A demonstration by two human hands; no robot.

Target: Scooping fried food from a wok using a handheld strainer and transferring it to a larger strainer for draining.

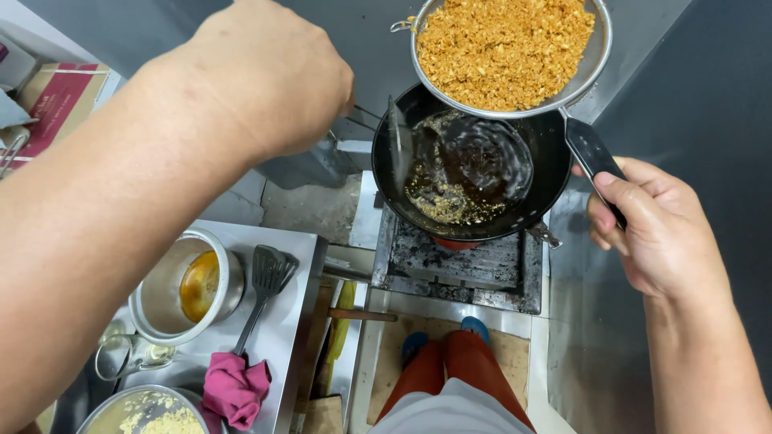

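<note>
Seen from the head camera: a round wire strainer (507,52) heaped with golden fried crumbs is held above a black wok (470,173) of dark oil on a burner (458,269). Its black handle is gripped by the right hand (655,229), fingers curled around it. The left hand (269,72) is closed on a metal utensil (398,141) dipping into the wok.

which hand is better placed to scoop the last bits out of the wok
Left. The left hand already holds a metal tool dipped into the wok, near the leftover crumbs. The right hand is busy gripping the strainer handle.
</note>
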